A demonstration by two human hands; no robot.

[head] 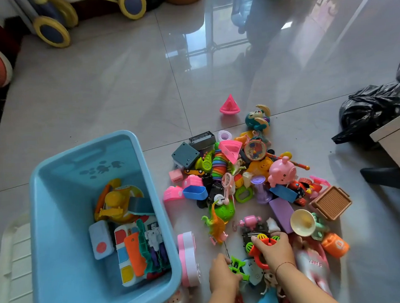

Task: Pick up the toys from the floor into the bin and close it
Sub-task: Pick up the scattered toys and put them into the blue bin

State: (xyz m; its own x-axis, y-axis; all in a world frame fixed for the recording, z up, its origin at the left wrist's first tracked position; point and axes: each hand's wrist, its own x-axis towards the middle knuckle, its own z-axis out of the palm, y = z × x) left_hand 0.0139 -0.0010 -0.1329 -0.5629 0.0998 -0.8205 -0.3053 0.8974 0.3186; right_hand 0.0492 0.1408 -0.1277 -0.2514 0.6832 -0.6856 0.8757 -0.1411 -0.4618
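Few toys point(118, 202) are stowed in the blue bin point(65, 204); most are left out. A green toy point(238, 268) is gripped by the left hand point(221, 275), a red rattle point(261, 256) by the right hand point(276, 251).

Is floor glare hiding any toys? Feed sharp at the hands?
Head view: glare washes floor tiles beyond the toy pile, hiding none; left hand gripping the green toy and right hand gripping the red rattle look sharp; wide-angle bends the blue bin.
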